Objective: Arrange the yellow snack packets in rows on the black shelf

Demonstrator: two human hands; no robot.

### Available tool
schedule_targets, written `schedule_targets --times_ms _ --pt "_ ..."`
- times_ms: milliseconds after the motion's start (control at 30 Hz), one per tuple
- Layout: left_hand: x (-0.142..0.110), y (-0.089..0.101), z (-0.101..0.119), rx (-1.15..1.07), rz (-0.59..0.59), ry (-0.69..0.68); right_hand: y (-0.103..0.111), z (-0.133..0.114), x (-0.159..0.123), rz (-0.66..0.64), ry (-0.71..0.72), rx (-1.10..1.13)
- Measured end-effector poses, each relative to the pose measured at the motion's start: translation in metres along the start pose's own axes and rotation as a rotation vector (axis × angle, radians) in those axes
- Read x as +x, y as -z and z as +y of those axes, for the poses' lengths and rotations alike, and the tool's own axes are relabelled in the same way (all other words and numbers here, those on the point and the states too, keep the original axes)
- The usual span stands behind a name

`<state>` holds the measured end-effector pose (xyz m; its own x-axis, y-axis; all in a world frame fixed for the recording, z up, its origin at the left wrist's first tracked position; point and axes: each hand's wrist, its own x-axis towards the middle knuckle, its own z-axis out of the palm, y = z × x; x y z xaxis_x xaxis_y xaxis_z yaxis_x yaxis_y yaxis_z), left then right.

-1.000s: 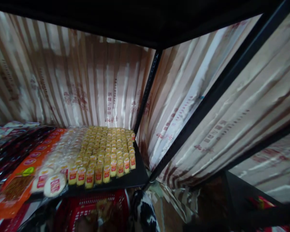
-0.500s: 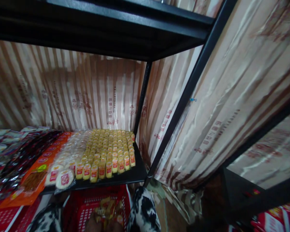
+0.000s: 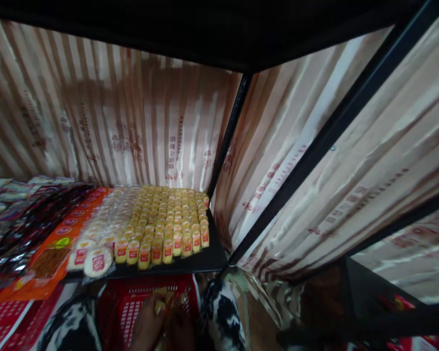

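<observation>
At the bottom edge both my hands reach into a red plastic basket (image 3: 131, 302) under the shelf. My left hand (image 3: 148, 322) curls around a few small yellow snack packets (image 3: 161, 306). Pressed against it from the right, my right hand (image 3: 180, 330) is dark and blurred, so its fingers do not show. Black-and-white patterned sleeves (image 3: 223, 317) cover both arms. Above the hands, rows of small yellow packets with red labels (image 3: 168, 219) fill the right part of a black shelf (image 3: 201, 263).
Round white packets (image 3: 95, 261), orange packs (image 3: 51, 253) and dark shiny packs (image 3: 18, 229) lie to the left on the shelf. A striped curtain (image 3: 131, 122) hangs behind. Black rack posts (image 3: 230, 131) and a diagonal bar (image 3: 314, 156) stand to the right.
My view has tipped down and the upper shelf now fills the top. Both hands have come up further into the red basket, and now meet around the yellow packets.
</observation>
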<state>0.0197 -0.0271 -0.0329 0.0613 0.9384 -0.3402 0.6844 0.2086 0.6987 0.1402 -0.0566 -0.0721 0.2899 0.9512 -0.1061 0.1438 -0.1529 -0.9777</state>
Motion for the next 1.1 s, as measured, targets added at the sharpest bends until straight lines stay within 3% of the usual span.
schedule_targets --times_ms 133,200,367,567,767,933,1033,1100 --pt "0.004 0.01 0.023 -0.075 -0.057 -0.148 0.006 0.005 -0.007 0.065 -0.156 0.102" --pt "0.008 0.018 0.037 -0.091 -0.077 -0.204 0.018 -0.006 -0.006 0.151 -0.174 0.124" --pt "0.012 0.042 0.074 -0.224 -0.138 -0.434 0.045 -0.051 0.005 0.104 -0.159 0.235" --pt "0.025 0.055 0.112 -0.423 -0.192 -0.427 0.053 -0.085 0.019 0.159 -0.115 0.378" --pt "0.047 0.056 0.128 -0.46 -0.157 -0.388 0.052 -0.11 0.036 0.165 -0.086 0.346" --pt "0.06 0.058 0.135 -0.432 -0.192 -0.408 0.053 -0.11 0.05 0.196 -0.067 0.337" --pt "0.067 0.057 0.146 -0.39 -0.187 -0.457 0.057 -0.105 0.058 0.199 0.02 0.254" --pt "0.073 0.055 0.157 -0.349 -0.147 -0.503 0.061 -0.104 0.064 0.275 0.113 0.097"
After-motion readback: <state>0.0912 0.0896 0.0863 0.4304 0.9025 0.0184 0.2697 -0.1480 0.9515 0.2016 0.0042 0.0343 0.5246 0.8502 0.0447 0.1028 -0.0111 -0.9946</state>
